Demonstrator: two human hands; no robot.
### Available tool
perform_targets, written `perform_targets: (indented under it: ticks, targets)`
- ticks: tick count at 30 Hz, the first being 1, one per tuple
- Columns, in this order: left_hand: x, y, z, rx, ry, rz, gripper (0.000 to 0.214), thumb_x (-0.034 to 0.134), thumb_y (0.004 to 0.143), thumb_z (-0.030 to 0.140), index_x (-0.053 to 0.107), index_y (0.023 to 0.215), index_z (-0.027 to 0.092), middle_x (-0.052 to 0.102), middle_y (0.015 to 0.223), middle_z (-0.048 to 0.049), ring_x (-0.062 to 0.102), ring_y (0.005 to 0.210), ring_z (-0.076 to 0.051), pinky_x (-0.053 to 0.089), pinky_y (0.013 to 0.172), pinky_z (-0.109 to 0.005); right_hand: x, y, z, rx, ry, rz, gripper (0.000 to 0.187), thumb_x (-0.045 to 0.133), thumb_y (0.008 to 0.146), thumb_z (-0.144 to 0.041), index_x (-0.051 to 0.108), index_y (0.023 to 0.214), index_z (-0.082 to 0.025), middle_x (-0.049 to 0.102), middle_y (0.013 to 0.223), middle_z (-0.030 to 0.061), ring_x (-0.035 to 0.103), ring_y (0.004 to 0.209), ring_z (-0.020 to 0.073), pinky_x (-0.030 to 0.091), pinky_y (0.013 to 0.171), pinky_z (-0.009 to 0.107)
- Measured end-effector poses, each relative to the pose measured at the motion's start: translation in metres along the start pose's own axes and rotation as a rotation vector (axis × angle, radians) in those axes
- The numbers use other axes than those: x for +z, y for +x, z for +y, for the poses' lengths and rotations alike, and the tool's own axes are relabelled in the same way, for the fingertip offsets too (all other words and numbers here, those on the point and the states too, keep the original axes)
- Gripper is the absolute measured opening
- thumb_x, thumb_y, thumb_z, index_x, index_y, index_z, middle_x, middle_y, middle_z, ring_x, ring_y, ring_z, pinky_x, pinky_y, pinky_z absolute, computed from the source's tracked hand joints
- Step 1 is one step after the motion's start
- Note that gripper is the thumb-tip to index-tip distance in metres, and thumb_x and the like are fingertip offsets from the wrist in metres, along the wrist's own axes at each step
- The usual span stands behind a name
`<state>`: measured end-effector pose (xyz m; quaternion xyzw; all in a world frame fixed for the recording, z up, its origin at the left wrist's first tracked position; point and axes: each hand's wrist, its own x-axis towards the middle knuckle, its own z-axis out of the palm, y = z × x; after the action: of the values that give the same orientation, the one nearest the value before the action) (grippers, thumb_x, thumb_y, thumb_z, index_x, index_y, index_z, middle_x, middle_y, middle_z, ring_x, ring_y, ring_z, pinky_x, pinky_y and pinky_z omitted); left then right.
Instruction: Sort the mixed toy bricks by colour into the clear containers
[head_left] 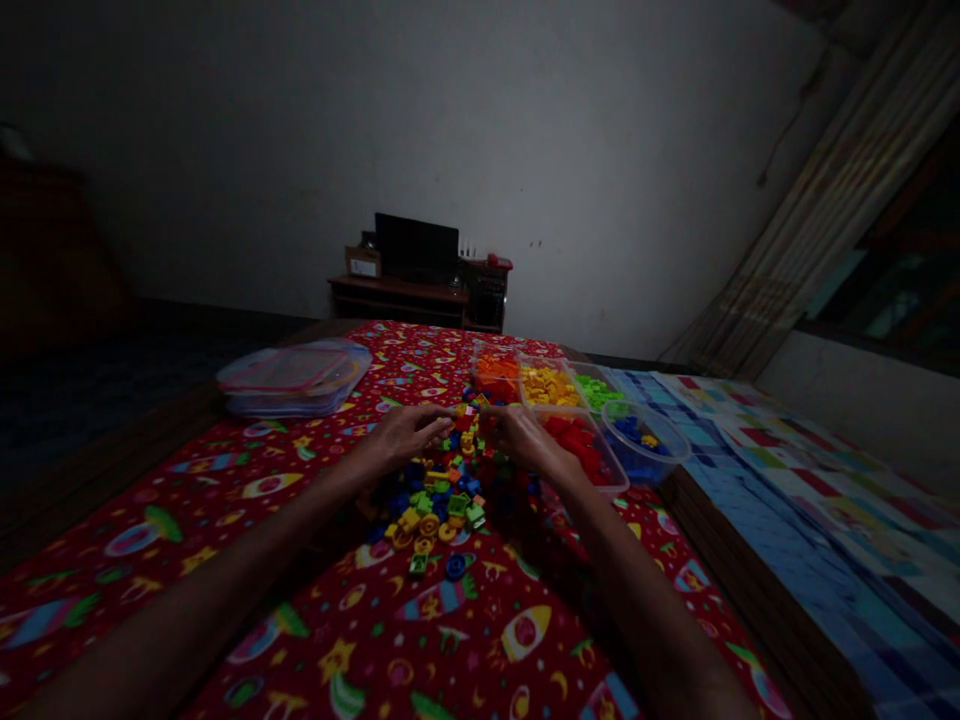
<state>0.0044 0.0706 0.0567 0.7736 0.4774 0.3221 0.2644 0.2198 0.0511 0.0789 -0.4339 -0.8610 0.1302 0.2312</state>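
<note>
A heap of small mixed-colour plastic pieces lies on a red patterned cloth. My left hand reaches over the far left side of the heap, fingers curled and pinched toward the pieces at the top. My right hand rests opposite it on the heap's far right side, fingers also bent inward. What either hand pinches is too small and dark to name. Just beyond stand clear tubs of sorted pieces: orange, yellow, green, red and blue.
A stack of clear lids sits at the far left of the cloth. A blue patchwork cover spreads to the right past a dark wooden edge. A low cabinet with a black screen stands against the back wall.
</note>
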Motion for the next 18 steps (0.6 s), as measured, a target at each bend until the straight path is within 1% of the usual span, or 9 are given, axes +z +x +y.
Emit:
perform_targets:
  ticks: [3, 7, 9, 12, 15, 18]
  targets:
    - [-0.009, 0.001, -0.002, 0.034, 0.122, 0.058, 0.044, 0.048, 0.077, 0.048, 0.071, 0.101, 0.018, 0.075, 0.084, -0.0049, 0.067, 0.076, -0.023, 0.05, 0.07, -0.03, -0.012, -0.005, 0.017, 0.066, -0.023, 0.045, 0.022, 0.052, 0.076, -0.006, 0.065, 0.093, -0.013, 0.062, 0.08, 0.0024, 0.052, 0.071, 0.0111, 0.037, 0.065, 0.021]
    - [-0.016, 0.003, -0.006, 0.02, 0.158, 0.1, 0.039, 0.048, 0.076, 0.044, 0.073, 0.096, 0.02, 0.075, 0.094, -0.0037, 0.067, 0.086, -0.024, 0.05, 0.077, -0.029, -0.019, -0.011, 0.036, 0.156, -0.068, 0.191, 0.025, 0.056, 0.078, -0.015, 0.064, 0.102, -0.016, 0.063, 0.094, 0.0054, 0.055, 0.082, 0.0142, 0.042, 0.072, 0.024]
    - [-0.018, 0.003, -0.009, 0.008, 0.163, 0.107, 0.039, 0.047, 0.076, 0.043, 0.073, 0.095, 0.02, 0.075, 0.095, -0.0038, 0.067, 0.087, -0.024, 0.05, 0.078, -0.03, -0.021, -0.006, 0.041, 0.214, -0.092, 0.21, 0.022, 0.058, 0.079, -0.018, 0.066, 0.099, -0.014, 0.064, 0.091, 0.0057, 0.056, 0.079, 0.0138, 0.043, 0.069, 0.023]
    - [-0.02, 0.004, -0.015, -0.021, 0.168, 0.128, 0.039, 0.047, 0.075, 0.042, 0.073, 0.093, 0.02, 0.075, 0.094, -0.005, 0.067, 0.086, -0.025, 0.05, 0.077, -0.03, -0.03, 0.02, 0.046, 0.285, -0.122, 0.2, 0.019, 0.057, 0.079, -0.016, 0.068, 0.094, -0.012, 0.066, 0.079, 0.0046, 0.057, 0.069, 0.0118, 0.042, 0.064, 0.02]
    - [-0.023, 0.006, -0.022, -0.044, 0.164, 0.155, 0.038, 0.047, 0.074, 0.042, 0.073, 0.092, 0.02, 0.075, 0.095, -0.0054, 0.067, 0.086, -0.025, 0.051, 0.076, -0.031, -0.044, 0.063, 0.053, 0.345, -0.173, 0.197, 0.017, 0.055, 0.079, -0.014, 0.069, 0.088, -0.009, 0.066, 0.071, 0.0055, 0.058, 0.062, 0.011, 0.041, 0.059, 0.019]
    - [-0.026, 0.006, -0.027, -0.044, 0.183, 0.164, 0.039, 0.046, 0.075, 0.041, 0.073, 0.094, 0.02, 0.074, 0.099, -0.0061, 0.067, 0.088, -0.025, 0.051, 0.077, -0.031, -0.056, 0.104, 0.062, 0.376, -0.218, 0.228, 0.019, 0.053, 0.079, -0.011, 0.069, 0.086, -0.005, 0.066, 0.07, 0.0083, 0.058, 0.06, 0.0111, 0.039, 0.057, 0.019]
